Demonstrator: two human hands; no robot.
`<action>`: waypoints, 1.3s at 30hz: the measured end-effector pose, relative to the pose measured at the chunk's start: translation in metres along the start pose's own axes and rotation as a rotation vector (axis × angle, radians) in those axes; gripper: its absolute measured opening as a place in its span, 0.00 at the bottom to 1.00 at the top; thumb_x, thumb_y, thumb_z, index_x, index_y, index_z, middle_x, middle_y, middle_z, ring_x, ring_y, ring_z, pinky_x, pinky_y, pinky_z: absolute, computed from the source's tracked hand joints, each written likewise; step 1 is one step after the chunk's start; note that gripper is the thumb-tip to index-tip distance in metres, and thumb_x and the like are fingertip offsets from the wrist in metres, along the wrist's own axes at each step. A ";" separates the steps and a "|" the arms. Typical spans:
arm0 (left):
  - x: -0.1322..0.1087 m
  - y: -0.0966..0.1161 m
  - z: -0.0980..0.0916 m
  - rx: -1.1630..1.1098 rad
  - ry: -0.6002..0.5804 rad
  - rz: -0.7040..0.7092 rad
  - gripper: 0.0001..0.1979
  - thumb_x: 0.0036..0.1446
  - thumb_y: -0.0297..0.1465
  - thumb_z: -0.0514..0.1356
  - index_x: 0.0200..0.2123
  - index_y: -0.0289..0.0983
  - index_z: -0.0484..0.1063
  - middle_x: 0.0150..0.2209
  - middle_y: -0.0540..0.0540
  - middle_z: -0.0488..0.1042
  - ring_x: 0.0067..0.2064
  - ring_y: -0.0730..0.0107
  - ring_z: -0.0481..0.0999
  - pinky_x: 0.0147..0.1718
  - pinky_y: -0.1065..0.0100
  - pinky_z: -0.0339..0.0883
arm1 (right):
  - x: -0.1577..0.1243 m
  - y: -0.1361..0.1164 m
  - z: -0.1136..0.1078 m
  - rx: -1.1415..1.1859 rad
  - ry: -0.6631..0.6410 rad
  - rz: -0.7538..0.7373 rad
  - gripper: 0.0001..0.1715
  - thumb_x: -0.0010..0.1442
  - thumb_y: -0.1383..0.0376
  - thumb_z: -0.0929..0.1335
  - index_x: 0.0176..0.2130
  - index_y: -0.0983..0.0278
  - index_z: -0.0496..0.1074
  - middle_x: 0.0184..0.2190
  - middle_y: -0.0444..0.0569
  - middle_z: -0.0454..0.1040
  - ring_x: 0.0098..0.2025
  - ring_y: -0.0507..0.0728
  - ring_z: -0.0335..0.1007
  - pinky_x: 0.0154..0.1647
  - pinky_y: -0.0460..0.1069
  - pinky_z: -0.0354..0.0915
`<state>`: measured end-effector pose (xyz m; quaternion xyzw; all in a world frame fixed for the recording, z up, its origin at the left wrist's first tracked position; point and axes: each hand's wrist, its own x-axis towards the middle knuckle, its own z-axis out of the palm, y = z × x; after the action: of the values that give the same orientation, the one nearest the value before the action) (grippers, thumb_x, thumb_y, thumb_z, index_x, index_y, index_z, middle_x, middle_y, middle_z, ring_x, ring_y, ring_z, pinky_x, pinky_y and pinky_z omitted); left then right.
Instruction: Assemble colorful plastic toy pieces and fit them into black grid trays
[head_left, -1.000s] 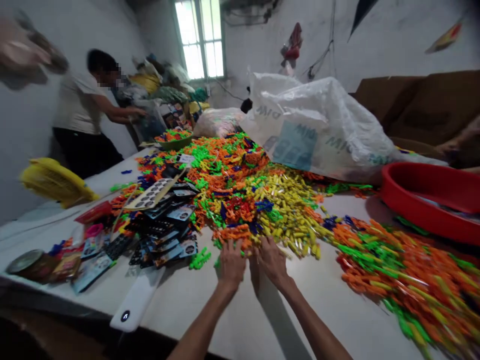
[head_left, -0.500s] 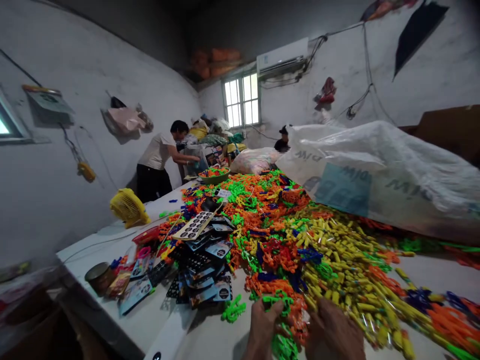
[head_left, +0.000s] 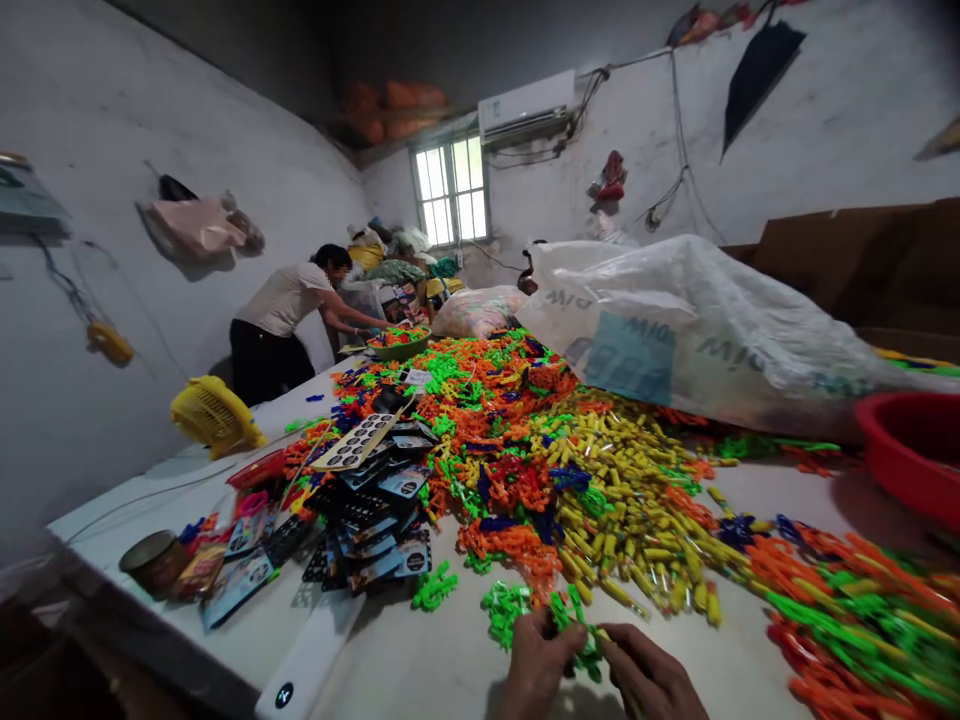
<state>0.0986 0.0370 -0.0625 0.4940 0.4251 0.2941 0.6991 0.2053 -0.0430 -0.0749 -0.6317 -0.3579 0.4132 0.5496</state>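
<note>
At the bottom edge of the view, my left hand and my right hand meet over the white table. Both pinch a small cluster of green plastic pieces between their fingertips. Just beyond them lies a loose green clump. Past that spreads a big heap of orange, green, red and blue plastic pieces and a patch of yellow pieces.
Dark printed cards are stacked left of the heap. A tin, a white device and a yellow fan sit further left. A large plastic sack and a red basin lie right. Another person bends over the far end.
My hands pulled back from the heap's edge toward me, carrying a few green pieces. The view lifted and then settled, showing more of the room.
</note>
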 end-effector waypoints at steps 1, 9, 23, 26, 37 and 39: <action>-0.003 0.000 0.001 -0.035 0.028 -0.008 0.16 0.35 0.40 0.66 0.20 0.33 0.67 0.17 0.53 0.63 0.19 0.78 0.60 0.19 0.73 0.54 | -0.003 0.000 -0.002 0.039 0.018 0.027 0.28 0.49 0.45 0.66 0.37 0.65 0.72 0.19 0.42 0.66 0.21 0.53 0.62 0.22 0.47 0.59; -0.016 0.014 -0.003 0.090 -0.322 -0.074 0.15 0.40 0.37 0.66 0.27 0.32 0.70 0.20 0.52 0.66 0.21 0.79 0.62 0.21 0.75 0.53 | -0.011 -0.022 -0.035 0.283 0.164 0.030 0.20 0.43 0.53 0.73 0.28 0.67 0.72 0.22 0.45 0.69 0.19 0.48 0.58 0.21 0.45 0.54; -0.021 0.025 -0.006 0.134 -0.693 -0.179 0.17 0.45 0.41 0.65 0.29 0.32 0.71 0.22 0.52 0.64 0.22 0.79 0.61 0.20 0.74 0.58 | -0.017 -0.023 -0.046 0.542 -0.279 0.208 0.12 0.43 0.63 0.74 0.27 0.67 0.71 0.17 0.40 0.66 0.16 0.45 0.58 0.18 0.43 0.49; -0.022 0.025 -0.007 0.085 -0.703 -0.229 0.16 0.43 0.39 0.66 0.29 0.32 0.71 0.22 0.53 0.63 0.21 0.80 0.60 0.18 0.75 0.56 | -0.019 -0.027 -0.044 0.558 -0.270 0.165 0.14 0.40 0.63 0.75 0.27 0.66 0.71 0.19 0.40 0.68 0.18 0.46 0.60 0.20 0.43 0.53; -0.020 0.024 -0.001 0.250 -0.529 -0.186 0.21 0.41 0.47 0.65 0.26 0.34 0.70 0.21 0.51 0.64 0.23 0.76 0.63 0.21 0.72 0.60 | -0.011 -0.037 -0.039 0.546 -0.121 0.131 0.13 0.37 0.63 0.74 0.24 0.67 0.70 0.15 0.39 0.65 0.17 0.46 0.58 0.20 0.43 0.55; -0.006 0.012 0.013 0.374 -0.366 -0.079 0.22 0.40 0.51 0.63 0.27 0.36 0.72 0.21 0.50 0.66 0.23 0.71 0.65 0.20 0.68 0.63 | 0.000 -0.028 -0.043 0.560 -0.145 0.146 0.17 0.34 0.61 0.75 0.25 0.67 0.70 0.16 0.40 0.67 0.17 0.48 0.60 0.21 0.45 0.59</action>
<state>0.1078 0.0302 -0.0478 0.6426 0.3575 0.0884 0.6719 0.2450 -0.0561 -0.0447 -0.4485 -0.2217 0.5784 0.6444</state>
